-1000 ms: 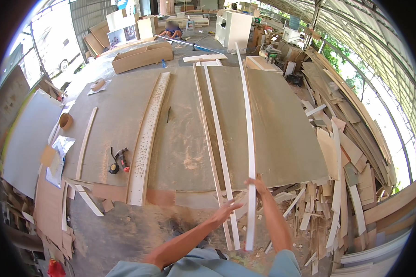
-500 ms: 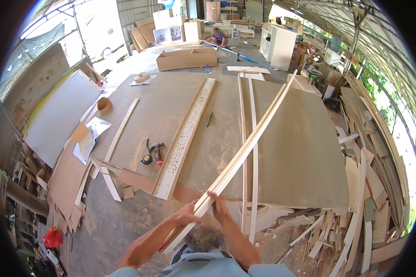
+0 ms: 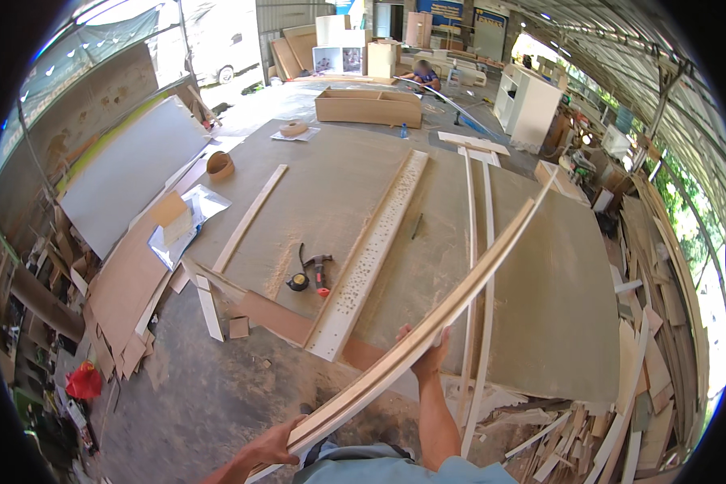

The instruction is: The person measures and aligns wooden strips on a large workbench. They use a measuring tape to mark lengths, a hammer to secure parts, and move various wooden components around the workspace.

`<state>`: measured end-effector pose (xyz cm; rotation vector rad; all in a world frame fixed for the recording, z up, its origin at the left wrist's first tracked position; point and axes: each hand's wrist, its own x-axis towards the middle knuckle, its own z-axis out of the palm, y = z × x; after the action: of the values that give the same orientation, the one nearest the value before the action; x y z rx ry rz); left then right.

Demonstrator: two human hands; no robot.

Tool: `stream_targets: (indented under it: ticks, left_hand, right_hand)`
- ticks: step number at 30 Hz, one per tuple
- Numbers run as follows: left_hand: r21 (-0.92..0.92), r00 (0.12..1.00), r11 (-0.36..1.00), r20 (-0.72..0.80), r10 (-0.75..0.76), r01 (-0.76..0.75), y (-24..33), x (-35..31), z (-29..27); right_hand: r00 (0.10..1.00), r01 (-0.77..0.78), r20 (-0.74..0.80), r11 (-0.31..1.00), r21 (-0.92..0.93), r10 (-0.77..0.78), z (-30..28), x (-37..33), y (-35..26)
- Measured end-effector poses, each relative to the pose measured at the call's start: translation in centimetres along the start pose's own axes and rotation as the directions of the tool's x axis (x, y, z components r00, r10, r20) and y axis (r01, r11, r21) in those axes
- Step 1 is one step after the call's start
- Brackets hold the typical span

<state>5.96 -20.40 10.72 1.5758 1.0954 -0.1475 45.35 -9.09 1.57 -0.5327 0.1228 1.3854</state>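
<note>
The left hand (image 3: 273, 445) grips a long, white-edged tan wooden strip (image 3: 379, 377) near its lower end. The right hand (image 3: 432, 355) clasps its middle.

The strip (image 3: 452, 310) you held was pale tan with a white edge, and your shirt (image 3: 363, 469) was light blue. The work surface (image 3: 557, 306) was grey-brown. At your twelve o'clock, a white board (image 3: 371, 258) was dotted with dark speckles; toward eleven, the hammer (image 3: 320, 274) was black and red, the tape measure (image 3: 298, 281) mostly black. At one o'clock the cabinet (image 3: 532, 109) was off-white.
</note>
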Motion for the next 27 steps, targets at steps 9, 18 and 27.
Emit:
stream_targets:
  ticks: [9,18,27]
  left_hand:
    - [0.149,0.981,0.987,-0.174,0.082,-0.056,-8.7,-2.3,-7.0]
    - [0.261,0.862,0.961,-0.503,0.058,0.088,-19.6,-4.4,-14.3]
    - [0.218,0.553,0.872,-0.83,-0.07,0.438,-27.5,-3.7,-15.2]
  right_hand:
    - [0.988,0.097,-0.084,0.95,-0.297,-0.127,2.7,4.4,9.0]
    - [0.994,0.044,0.108,0.96,-0.275,-0.014,10.6,8.7,22.3]
    - [0.999,0.006,0.036,0.876,-0.483,0.013,15.9,17.2,36.3]
